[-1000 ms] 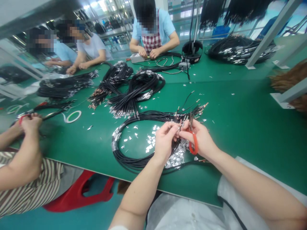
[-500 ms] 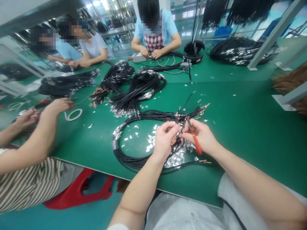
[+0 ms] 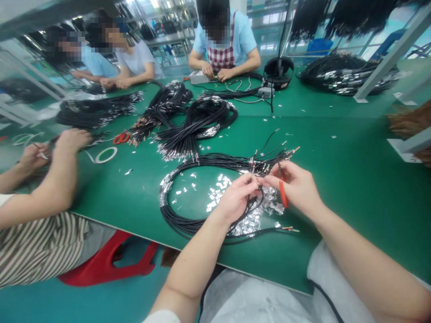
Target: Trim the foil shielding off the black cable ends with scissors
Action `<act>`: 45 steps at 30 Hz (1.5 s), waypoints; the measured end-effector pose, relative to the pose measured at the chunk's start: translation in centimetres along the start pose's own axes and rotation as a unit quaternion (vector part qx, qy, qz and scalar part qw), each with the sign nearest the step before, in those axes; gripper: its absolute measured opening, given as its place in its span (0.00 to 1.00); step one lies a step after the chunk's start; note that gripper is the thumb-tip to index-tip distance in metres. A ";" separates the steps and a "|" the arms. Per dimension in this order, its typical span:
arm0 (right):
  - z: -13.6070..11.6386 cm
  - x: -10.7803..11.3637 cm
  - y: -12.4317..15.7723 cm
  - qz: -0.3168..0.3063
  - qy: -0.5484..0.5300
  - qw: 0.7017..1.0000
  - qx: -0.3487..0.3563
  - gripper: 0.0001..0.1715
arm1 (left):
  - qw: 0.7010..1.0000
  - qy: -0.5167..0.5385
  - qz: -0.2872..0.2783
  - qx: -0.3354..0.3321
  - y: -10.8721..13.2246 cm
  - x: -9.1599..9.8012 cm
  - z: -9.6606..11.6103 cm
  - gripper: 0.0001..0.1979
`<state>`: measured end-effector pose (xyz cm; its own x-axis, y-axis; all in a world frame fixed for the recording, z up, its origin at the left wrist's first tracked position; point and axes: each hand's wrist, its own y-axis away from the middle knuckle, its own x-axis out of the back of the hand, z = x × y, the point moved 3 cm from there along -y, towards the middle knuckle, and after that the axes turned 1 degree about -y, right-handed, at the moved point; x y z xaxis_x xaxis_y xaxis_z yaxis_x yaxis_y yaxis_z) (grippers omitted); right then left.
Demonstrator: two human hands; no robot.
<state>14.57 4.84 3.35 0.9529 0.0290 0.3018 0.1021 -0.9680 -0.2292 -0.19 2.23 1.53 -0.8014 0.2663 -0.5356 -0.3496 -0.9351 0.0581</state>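
The left hand curls closed around a black wire from the coiled black cable, its fingers hiding the grip. The right hand pinches an orange-handled tool, its tip hard to make out. The coil lies near the front edge of the desk, with open green surface to the right.

Head-worn camera looks forward and down at the hands.

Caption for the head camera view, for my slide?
Left hand holds black cable while right hand holds red-handled snips over foil scraps on a green workbench.
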 end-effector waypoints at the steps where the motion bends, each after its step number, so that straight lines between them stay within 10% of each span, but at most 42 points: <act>1: -0.3 0.6 -0.1 0.016 -0.005 1.000 -0.004 0.13 | 0.999 0.001 -0.033 0.016 0.2 -0.3 0.1 0.09; 5: -1.8 2.1 -0.1 0.015 -0.030 0.999 -0.030 0.11 | 0.997 0.019 -0.062 0.043 0.4 -0.6 0.5 0.12; 11: -2.0 -0.9 2.1 -0.263 -0.071 0.956 -0.110 0.17 | 0.992 0.007 0.113 -0.061 0.0 0.7 1.3 0.11; 21: -1.6 -2.4 2.4 -0.285 -0.171 0.932 -0.143 0.22 | 0.978 -0.039 0.168 -0.119 0.3 0.2 1.2 0.09; 28: -2.1 -2.3 2.5 -0.236 -0.198 0.938 -0.155 0.20 | 0.979 -0.036 0.161 -0.116 0.1 0.4 0.5 0.08; 36: -2.5 -0.4 1.2 0.007 -0.171 0.985 -0.030 0.18 | 0.959 -0.192 0.159 -0.135 -0.2 0.7 -0.3 0.05; 45: -1.2 -0.5 0.8 0.025 -0.181 0.983 -0.025 0.13 | 0.984 -0.076 0.146 -0.066 0.1 -0.7 -1.9 0.11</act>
<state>13.89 3.79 4.13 0.9965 0.0585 -0.0592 0.0465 -0.9811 -0.1876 1.32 1.53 0.29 -0.9250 0.0037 -0.3800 -0.0353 -0.9965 0.0762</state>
